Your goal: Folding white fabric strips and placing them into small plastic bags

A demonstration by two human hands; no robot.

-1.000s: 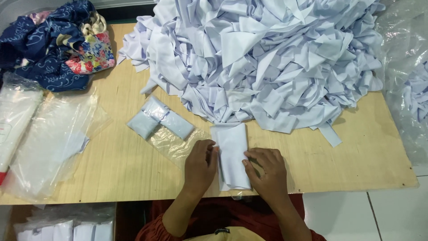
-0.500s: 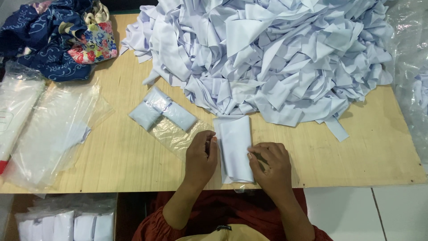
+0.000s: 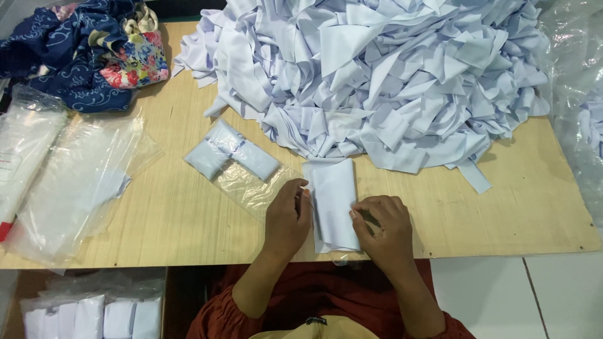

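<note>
A folded pale white cloth lies on the wooden table near its front edge. My left hand presses on the cloth's left edge, fingers bent. My right hand pinches its right edge. Behind the cloth rises a big heap of the same white cloth pieces. Left of my hands lie two packed folded cloths in clear wrap, and an empty clear bag sits partly under my left hand.
A pile of clear plastic bags covers the table's left side. Dark blue and flowered fabric lies at the back left. More packed white cloths sit in a box below the table. Crumpled plastic hangs at the right.
Both hands stay on the folded cloth, with my fingers shifting slightly along its edges. The view has tilted a little; nothing else on the table moved.
</note>
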